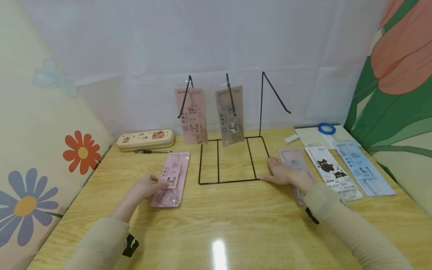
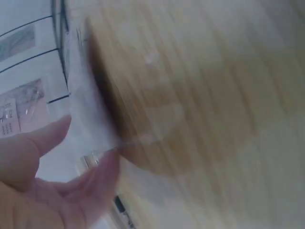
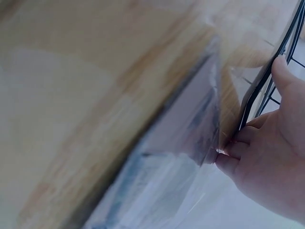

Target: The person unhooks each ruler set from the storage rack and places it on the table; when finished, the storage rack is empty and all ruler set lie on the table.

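From where I stood, the hands were well apart: the left hand (image 1: 146,186) pinched the left edge of a pink packet (image 1: 176,165) on the wooden table (image 1: 202,228), left of the black wire rack (image 1: 233,181) and near a pen (image 1: 152,152). The right hand (image 1: 282,173) held the near right corner of the rack's base, while two more packets, one pink (image 1: 183,135) and one greyish (image 1: 222,129), hung from its hooks.
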Motion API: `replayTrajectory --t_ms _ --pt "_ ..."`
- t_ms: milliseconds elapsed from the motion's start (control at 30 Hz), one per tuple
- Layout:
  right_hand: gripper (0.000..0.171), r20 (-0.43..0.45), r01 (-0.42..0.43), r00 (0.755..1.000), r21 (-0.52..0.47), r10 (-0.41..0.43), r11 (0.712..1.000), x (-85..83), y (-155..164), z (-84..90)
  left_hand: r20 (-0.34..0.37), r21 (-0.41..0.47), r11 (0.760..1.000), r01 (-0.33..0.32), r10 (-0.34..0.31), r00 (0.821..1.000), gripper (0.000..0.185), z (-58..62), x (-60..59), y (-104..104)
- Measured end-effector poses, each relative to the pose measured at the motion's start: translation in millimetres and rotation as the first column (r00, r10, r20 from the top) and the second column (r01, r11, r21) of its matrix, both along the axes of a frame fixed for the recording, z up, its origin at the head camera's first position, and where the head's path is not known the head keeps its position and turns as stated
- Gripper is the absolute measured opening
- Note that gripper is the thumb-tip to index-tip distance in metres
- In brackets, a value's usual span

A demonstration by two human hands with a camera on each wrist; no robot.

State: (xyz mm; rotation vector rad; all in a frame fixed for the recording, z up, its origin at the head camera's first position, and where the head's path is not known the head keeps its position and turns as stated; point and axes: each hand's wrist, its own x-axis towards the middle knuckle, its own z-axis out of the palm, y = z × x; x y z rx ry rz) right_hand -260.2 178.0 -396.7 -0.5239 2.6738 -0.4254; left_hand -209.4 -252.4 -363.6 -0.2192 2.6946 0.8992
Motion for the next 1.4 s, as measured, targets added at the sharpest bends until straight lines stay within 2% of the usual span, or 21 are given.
replayTrajectory --t_ms 67,100,167,267,333,400,533,667,867,933,1033,1200,1267,1400 --pt "0.086 0.002 0.001 1.000 -0.001 -0.001 1.000 0.3 0 0.3 -0.058 -0.111 0.994 0.007 -0.014 0.998 0.067 5.8 -0.7 -1" --pt "0.086 0.003 0.002 1.000 -0.001 -0.002 1.000 0.3 0 0.3 -0.093 -0.137 0.990 0.012 -0.025 0.995 0.072 7.8 -2.3 -2" --pt "0.086 0.003 0.002 1.000 -0.001 -0.002 1.000 0.6 0 0.5 -0.180 -0.146 0.989 0.025 -0.052 0.982 0.075 11.2 -7.1 -4" --pt "0.086 0.003 0.002 1.000 -0.002 -0.002 1.000 1.0 0 0.6 -0.308 -0.146 0.988 0.054 -0.097 0.946 0.077 15.3 -17.8 -5" --pt "0.086 0.002 0.001 1.000 -0.002 -0.001 1.000 1.2 0 0.5 -0.365 -0.161 0.986 0.049 -0.105 0.925 0.079 17.6 -25.1 -4" --pt "0.086 0.000 -0.002 1.000 -0.005 0.002 1.000 1.4 -1 0.4 -0.393 -0.176 0.984 0.039 -0.107 0.913 0.082 19.4 -32.9 -2" --pt "0.086 -0.007 -0.004 1.000 -0.007 0.004 1.000 0.6 -1 -0.8 -0.399 -0.155 0.987 0.051 -0.110 0.910 0.088 20.9 -49.2 5" --pt "0.085 -0.007 -0.001 1.000 -0.003 0.001 1.000 -0.7 -1 -1.6 -0.409 -0.063 0.994 0.090 -0.108 0.906 0.087 20.9 -62.5 15" --pt "0.085 -0.004 -0.001 1.000 -0.001 0.001 1.000 -0.9 0 -2.3 -0.371 0.046 0.994 0.101 -0.077 0.926 0.088 20.0 -77.2 31" --pt "0.086 -0.005 -0.002 1.000 0.001 0.002 1.000 -0.9 0 -2.8 -0.362 0.090 0.991 0.098 -0.059 0.930 0.088 19.5 -82.6 37" --pt "0.086 -0.008 -0.005 1.000 0.007 0.005 1.000 -0.8 1 -3.3 -0.371 0.147 0.984 0.100 -0.039 0.928 0.087 18.9 -91.7 43" --pt "0.086 0.001 0.002 1.000 0.007 -0.002 1.000 -0.8 1 -2.9 -0.402 0.139 0.983 0.119 -0.054 0.914 0.085 20.9 -103.3 54" --pt "0.086 0.003 0.004 1.000 0.001 -0.004 1.000 -1.0 1 -2.3 -0.395 0.157 0.980 0.120 -0.049 0.917 0.085 22.7 -106.6 58" --pt "0.086 -0.003 0.000 1.000 -0.002 0.000 1.000 -1.4 1 -1.9 -0.377 0.251 0.962 0.105 -0.003 0.926 0.087 25.7 -111.8 67"
